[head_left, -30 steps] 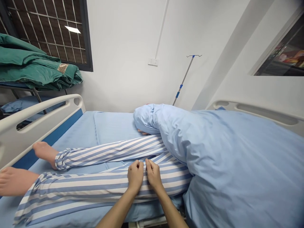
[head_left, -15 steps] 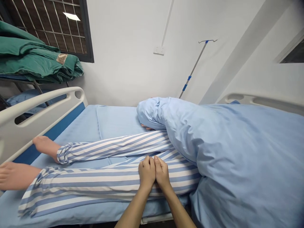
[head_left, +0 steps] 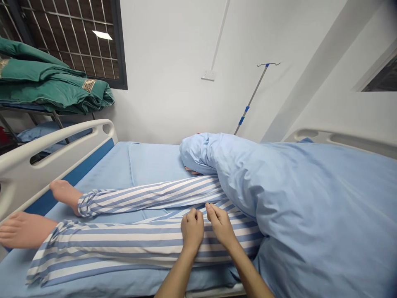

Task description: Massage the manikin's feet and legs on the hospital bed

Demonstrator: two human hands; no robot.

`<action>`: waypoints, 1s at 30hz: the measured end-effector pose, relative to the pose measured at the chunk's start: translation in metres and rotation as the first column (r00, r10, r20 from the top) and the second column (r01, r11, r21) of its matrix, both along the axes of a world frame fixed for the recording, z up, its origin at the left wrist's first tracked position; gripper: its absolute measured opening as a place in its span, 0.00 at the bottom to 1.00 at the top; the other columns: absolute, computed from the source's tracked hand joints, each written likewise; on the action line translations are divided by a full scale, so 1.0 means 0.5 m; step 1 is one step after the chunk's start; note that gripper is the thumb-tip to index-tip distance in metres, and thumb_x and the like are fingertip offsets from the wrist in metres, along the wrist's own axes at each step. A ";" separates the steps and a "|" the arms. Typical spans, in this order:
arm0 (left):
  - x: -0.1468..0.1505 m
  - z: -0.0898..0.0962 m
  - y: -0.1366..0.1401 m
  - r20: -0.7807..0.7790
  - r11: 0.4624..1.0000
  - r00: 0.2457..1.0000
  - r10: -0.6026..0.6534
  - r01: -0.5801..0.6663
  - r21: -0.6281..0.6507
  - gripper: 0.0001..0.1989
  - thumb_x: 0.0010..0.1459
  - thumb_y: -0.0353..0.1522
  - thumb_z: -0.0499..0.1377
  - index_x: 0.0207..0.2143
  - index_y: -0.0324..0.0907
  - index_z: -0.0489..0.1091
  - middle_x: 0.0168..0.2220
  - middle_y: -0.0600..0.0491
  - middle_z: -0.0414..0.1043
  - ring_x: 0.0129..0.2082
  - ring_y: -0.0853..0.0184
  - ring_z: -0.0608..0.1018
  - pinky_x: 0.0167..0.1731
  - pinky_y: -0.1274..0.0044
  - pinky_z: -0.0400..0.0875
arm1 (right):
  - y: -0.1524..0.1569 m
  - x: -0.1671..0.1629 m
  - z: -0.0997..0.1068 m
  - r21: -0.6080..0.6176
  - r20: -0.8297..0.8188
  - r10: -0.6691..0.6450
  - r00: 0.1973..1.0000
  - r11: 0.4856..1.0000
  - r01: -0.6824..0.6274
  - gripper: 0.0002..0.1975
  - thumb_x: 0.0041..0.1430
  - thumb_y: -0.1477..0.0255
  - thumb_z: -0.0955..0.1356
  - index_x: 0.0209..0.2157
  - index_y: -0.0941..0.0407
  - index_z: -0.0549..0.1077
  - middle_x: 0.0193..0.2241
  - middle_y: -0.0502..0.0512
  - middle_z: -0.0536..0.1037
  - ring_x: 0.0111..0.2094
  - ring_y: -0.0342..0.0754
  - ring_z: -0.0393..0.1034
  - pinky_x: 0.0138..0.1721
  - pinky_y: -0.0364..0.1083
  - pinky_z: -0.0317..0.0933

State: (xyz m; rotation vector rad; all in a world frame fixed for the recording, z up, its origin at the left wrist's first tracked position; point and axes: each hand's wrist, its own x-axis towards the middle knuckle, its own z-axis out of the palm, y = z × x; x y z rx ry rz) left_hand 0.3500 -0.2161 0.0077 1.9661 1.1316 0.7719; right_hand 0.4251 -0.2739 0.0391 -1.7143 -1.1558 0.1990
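Blue-and-white striped trousers (head_left: 120, 240) clothe the legs of a figure lying on the bed, probably a manikin. Its bare feet (head_left: 27, 229) point to the left end. My left hand (head_left: 192, 229) is curled into a fist just above the near thigh. A small gap to its right is my right hand (head_left: 220, 223), also with bent fingers, close to the trousers. Nothing shows in either hand; whether they touch the cloth I cannot tell. A light blue quilt (head_left: 279, 198), bunched at its left edge, covers the upper body.
The bed has a blue sheet (head_left: 155, 159) and a cream footboard (head_left: 74, 140) at left. Behind it an IV pole (head_left: 252, 97) leans near the wall. Folded green bedding (head_left: 56, 89) lies on a rack under a barred window (head_left: 74, 37). A headboard (head_left: 350, 138) stands at right.
My hands were side by side and touching; now they are apart, the right one shifted slightly to the right. The camera view has tilted up a little.
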 end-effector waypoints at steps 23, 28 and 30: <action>0.084 0.074 -0.014 0.344 0.974 0.938 -0.041 0.115 -0.197 0.17 0.54 0.34 0.47 0.15 0.42 0.48 0.15 0.59 0.51 0.19 0.74 0.58 0.21 0.80 0.51 | -0.003 0.031 -0.054 0.161 -0.339 -0.086 0.937 0.976 0.147 0.20 0.57 0.56 0.58 0.20 0.56 0.59 0.16 0.48 0.60 0.20 0.41 0.52 0.20 0.40 0.51; 0.080 0.011 -0.038 0.143 0.995 0.989 -0.038 0.051 -0.086 0.14 0.58 0.35 0.45 0.20 0.43 0.57 0.18 0.56 0.62 0.22 0.71 0.65 0.25 0.78 0.53 | -0.002 0.030 -0.059 0.163 -0.319 -0.152 0.936 0.964 0.212 0.20 0.57 0.56 0.59 0.19 0.56 0.58 0.17 0.47 0.59 0.21 0.41 0.53 0.22 0.40 0.53; 0.078 -0.004 -0.042 0.069 0.998 0.996 -0.051 0.052 -0.022 0.14 0.59 0.35 0.44 0.23 0.43 0.60 0.20 0.54 0.66 0.24 0.69 0.67 0.27 0.77 0.53 | -0.002 0.029 -0.060 0.160 -0.301 -0.176 0.937 0.960 0.231 0.21 0.57 0.56 0.58 0.19 0.56 0.58 0.16 0.47 0.58 0.20 0.41 0.53 0.21 0.40 0.53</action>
